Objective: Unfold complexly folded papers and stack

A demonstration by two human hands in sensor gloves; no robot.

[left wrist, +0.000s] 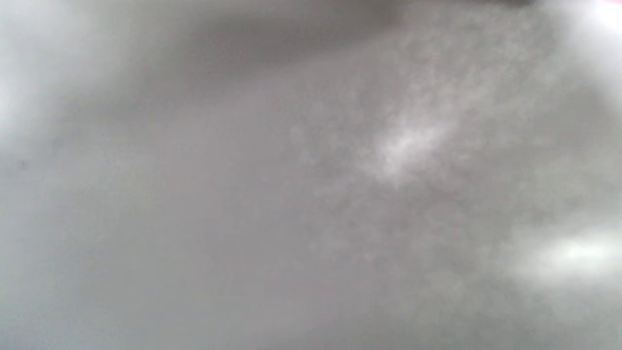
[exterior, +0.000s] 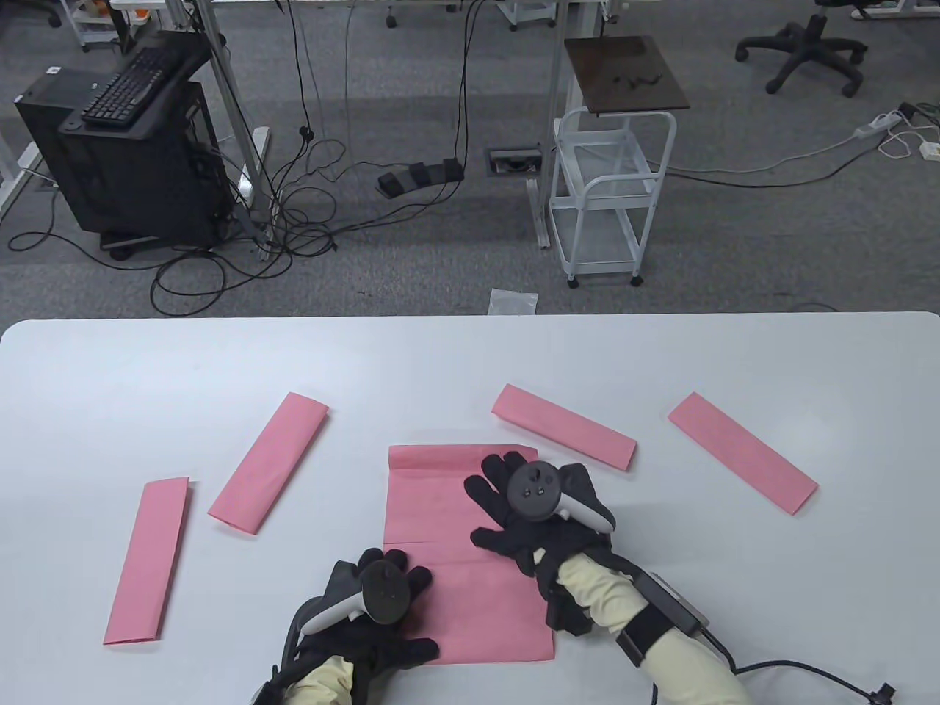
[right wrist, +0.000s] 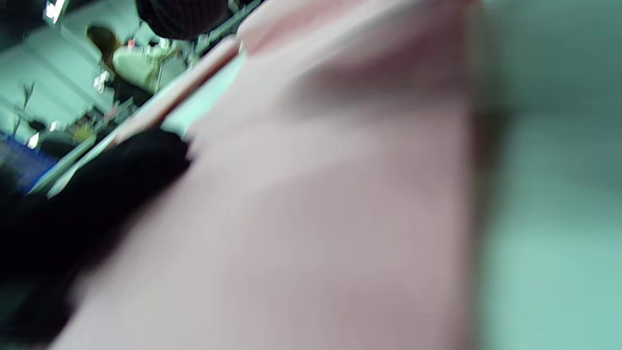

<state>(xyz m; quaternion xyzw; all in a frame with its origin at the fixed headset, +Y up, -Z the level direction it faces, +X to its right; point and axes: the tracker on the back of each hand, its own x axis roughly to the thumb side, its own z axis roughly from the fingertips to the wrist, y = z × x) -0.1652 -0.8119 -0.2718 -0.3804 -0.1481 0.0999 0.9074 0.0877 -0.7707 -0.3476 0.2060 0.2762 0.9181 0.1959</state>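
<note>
An unfolded pink sheet [exterior: 433, 507] lies flat near the table's front middle, creased across its width. My right hand [exterior: 514, 492] presses on its upper right part with fingers spread flat. My left hand [exterior: 389, 580] rests flat on its lower left edge. Several folded pink strips lie around: one at far left [exterior: 147, 562], one left of centre [exterior: 268, 461], one right of centre [exterior: 564, 426] and one at far right [exterior: 742, 450]. The right wrist view is a blur of pink paper [right wrist: 316, 204] and a dark gloved thumb [right wrist: 97, 194]. The left wrist view is only grey blur.
The white table [exterior: 470, 352] ends at its far edge near the grey floor. Beyond it stand a white cart [exterior: 609, 191], a black computer tower with a keyboard [exterior: 125, 147] and loose cables. A small clear bag [exterior: 512, 301] lies on the floor.
</note>
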